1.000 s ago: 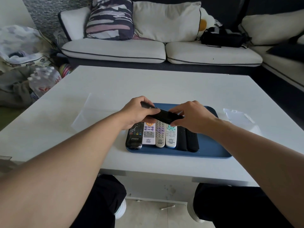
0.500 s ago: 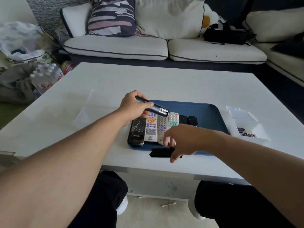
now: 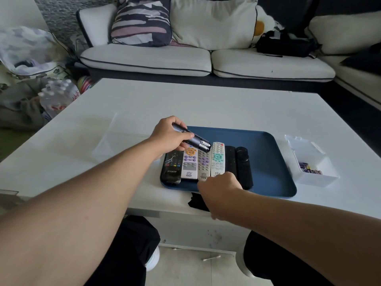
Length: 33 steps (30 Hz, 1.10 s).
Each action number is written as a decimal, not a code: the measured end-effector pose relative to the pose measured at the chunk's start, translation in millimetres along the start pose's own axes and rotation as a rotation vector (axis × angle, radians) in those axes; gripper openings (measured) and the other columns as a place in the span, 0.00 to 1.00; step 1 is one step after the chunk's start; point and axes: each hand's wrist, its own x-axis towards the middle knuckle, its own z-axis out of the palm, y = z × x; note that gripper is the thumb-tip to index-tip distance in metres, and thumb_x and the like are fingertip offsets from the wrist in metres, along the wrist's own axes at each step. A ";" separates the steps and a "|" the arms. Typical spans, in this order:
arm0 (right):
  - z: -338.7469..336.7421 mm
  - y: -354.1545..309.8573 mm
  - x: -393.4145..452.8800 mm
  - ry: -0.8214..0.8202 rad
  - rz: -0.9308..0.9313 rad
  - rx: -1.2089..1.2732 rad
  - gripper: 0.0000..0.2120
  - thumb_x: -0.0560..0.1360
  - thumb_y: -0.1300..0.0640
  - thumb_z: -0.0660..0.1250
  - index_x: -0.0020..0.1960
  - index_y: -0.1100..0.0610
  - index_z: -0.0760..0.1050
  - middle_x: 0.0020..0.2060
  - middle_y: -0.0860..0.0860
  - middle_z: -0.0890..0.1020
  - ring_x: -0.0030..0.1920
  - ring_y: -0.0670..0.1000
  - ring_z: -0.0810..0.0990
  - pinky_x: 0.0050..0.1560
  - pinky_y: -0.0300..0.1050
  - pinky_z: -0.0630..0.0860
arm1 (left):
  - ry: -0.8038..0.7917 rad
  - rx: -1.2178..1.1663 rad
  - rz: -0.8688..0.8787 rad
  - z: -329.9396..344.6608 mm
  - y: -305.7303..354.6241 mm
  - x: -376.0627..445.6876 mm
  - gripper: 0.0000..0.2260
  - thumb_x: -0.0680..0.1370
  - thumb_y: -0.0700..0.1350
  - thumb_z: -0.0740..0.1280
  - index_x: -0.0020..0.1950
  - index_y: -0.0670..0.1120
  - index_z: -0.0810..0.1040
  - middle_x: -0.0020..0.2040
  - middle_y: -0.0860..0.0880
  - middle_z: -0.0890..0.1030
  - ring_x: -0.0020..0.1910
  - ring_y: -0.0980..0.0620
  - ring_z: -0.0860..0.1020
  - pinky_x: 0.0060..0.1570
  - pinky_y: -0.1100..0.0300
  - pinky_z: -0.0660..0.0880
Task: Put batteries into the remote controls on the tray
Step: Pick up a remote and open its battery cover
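A slim dark remote (image 3: 192,139), compartment exposed, is gripped by the left hand (image 3: 169,135) for loading; its black cover (image 3: 198,201) is parked under the right hand (image 3: 221,193), whose grip can't be told.

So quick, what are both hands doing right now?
Left hand: grips the slim dark remote with its battery bay open.
Right hand: over the flat black cover; grip cannot be told.

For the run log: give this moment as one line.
left hand: grips opened remote | right hand: over black cover, grip unclear | tray: six remotes
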 end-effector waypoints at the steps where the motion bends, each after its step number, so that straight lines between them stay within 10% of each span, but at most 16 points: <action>1: 0.4 -2.6 0.8 0.005 0.010 -0.030 0.15 0.75 0.57 0.72 0.60 0.55 0.75 0.46 0.49 0.80 0.43 0.53 0.76 0.39 0.46 0.66 | -0.001 -0.007 -0.003 -0.7 -0.2 0.2 0.13 0.74 0.41 0.77 0.53 0.43 0.77 0.48 0.41 0.83 0.33 0.48 0.85 0.37 0.56 0.83; 12: -28.6 41.7 2.8 0.220 0.201 0.183 0.20 0.74 0.35 0.68 0.52 0.51 0.74 0.39 0.47 0.76 0.43 0.53 0.78 0.43 0.45 0.71 | -0.030 -0.039 0.014 -7.2 6.5 -1.2 0.14 0.72 0.43 0.79 0.52 0.41 0.78 0.44 0.43 0.84 0.33 0.49 0.83 0.37 0.55 0.83; 20: -15.8 79.8 9.7 0.021 0.099 1.428 0.11 0.75 0.48 0.73 0.54 0.53 0.81 0.49 0.52 0.86 0.43 0.50 0.85 0.46 0.47 0.83 | -0.151 -0.204 0.010 -2.3 16.1 -4.2 0.11 0.73 0.48 0.77 0.51 0.45 0.83 0.42 0.46 0.83 0.32 0.52 0.78 0.42 0.54 0.80; 28: -29.6 70.9 7.2 0.098 0.026 1.702 0.12 0.79 0.51 0.69 0.57 0.58 0.82 0.47 0.51 0.87 0.42 0.49 0.83 0.44 0.44 0.79 | -0.215 -0.249 -0.002 7.7 28.6 -9.8 0.11 0.82 0.52 0.65 0.55 0.46 0.82 0.49 0.47 0.86 0.46 0.53 0.84 0.52 0.54 0.79; 33: -32.2 66.3 9.5 0.297 0.231 1.310 0.17 0.74 0.36 0.69 0.46 0.49 0.83 0.35 0.48 0.86 0.36 0.48 0.83 0.45 0.49 0.81 | -0.277 -0.405 -0.044 14.0 34.5 -19.4 0.13 0.86 0.46 0.59 0.62 0.40 0.76 0.53 0.41 0.86 0.51 0.41 0.85 0.56 0.45 0.79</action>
